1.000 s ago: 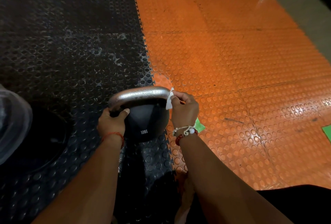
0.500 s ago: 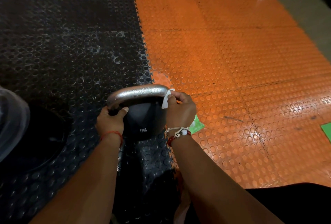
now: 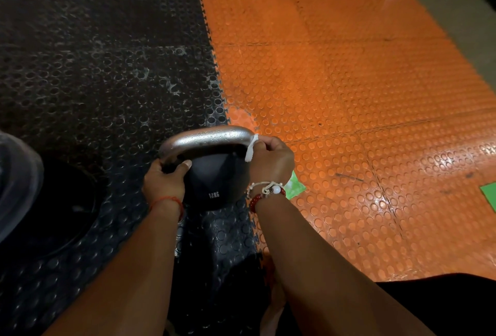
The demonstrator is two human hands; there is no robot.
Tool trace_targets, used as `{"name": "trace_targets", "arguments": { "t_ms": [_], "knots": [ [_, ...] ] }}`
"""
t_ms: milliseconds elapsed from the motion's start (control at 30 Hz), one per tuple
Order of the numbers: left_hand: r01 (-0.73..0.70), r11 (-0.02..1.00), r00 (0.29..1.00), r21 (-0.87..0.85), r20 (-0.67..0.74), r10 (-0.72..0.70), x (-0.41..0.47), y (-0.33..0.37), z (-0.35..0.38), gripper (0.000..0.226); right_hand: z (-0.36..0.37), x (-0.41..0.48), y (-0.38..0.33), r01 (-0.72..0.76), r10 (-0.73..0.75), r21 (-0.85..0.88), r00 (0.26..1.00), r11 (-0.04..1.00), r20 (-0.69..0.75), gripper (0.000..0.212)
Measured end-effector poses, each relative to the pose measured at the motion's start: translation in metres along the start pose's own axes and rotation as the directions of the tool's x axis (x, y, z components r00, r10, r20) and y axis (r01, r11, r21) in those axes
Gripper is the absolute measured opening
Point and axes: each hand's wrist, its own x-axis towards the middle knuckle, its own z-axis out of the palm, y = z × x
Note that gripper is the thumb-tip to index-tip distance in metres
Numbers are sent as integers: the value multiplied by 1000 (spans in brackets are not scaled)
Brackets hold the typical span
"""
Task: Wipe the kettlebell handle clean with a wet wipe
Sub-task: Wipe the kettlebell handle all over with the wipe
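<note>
**A:** Where is the kettlebell (image 3: 214, 185)?

**B:** Low of centre, toward six o'clock. It stands on the black mat (image 3: 94, 72), right at the toothed seam with the orange mat (image 3: 349, 99).

**A:** And the hands?

**B:** Apart, one at each end of the handle (image 3: 206, 139). The left hand (image 3: 165, 181) is curled round the nine o'clock root, and I'd judge it steadies the bell against rocking. The right hand (image 3: 271, 162) is clamped on the three o'clock bend. It pinches the wet wipe (image 3: 251, 149), and a white strip of it shows looped over the bar.

**A:** Why grip it there?

**B:** Probably so the wipe can be dragged along the arch. The silver bar between the hands is bare and beaded with droplets.

**A:** Room to move?

**B:** The bar is open from three toward nine until the left thumb, so that hand would have to shift for the last stretch. The gap under the arch, above the black body, looks tight for knuckles. A green packet (image 3: 295, 188) lies just beside the right wrist at four o'clock. A dark round plate (image 3: 53, 214) lies at eight o'clock, apart from the bell. The orange mat runs open toward twelve and two.
</note>
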Motion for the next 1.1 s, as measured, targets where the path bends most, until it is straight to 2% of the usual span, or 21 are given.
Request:
{"name": "trace_targets", "arguments": {
  "t_ms": [233, 367, 500, 533, 667, 800, 833, 933, 967, 1100],
  "knots": [
    [2, 1000, 1000, -1, -5, -2, -2, 2, 0, 34, -2, 5, 1, 18, -17, -40, 1000, 999, 19, 13],
    [3, 1000, 1000, -7, -5, -3, -1, 2, 0, 33, -2, -3, 2, 166, -166, -71, 986, 984, 1, 10],
    [-1, 1000, 1000, -11, -5, 1, -1, 2, 1, 33, -4, 7, 1, 38, -36, -91, 999, 995, 20, 13],
    [-2, 1000, 1000, -8, -4, 2, -1, 2, 0, 33, -4, 6, 0, 47, -45, -94, 999, 995, 16, 13],
    [-1, 1000, 1000, -7, 5, 1, 0, 0, 0, 32, -4, -8, 0, 204, -206, -79, 978, 976, -13, 11],
    [-11, 1000, 1000, -3, 2, 11, 1, -1, 0, 33, -4, 3, 1, 56, -57, -85, 998, 995, -5, 12],
    [-9, 1000, 1000, -6, 3, 9, 2, -2, 1, 33, -3, 2, 0, 75, -77, -89, 997, 993, -12, 12],
    [-1, 1000, 1000, -1, 4, 1, 3, -3, 1, 33, -2, -11, 0, 262, -265, -78, 963, 962, -43, 13],
    [0, 1000, 1000, -3, 5, 0, 3, -3, 1, 32, -2, -12, 2, 275, -279, -76, 959, 959, -47, 12],
    [-5, 1000, 1000, 0, -2, 5, 3, -3, 1, 34, -4, -2, 2, 50, -52, -74, 998, 996, -27, 12]
  ]
}}
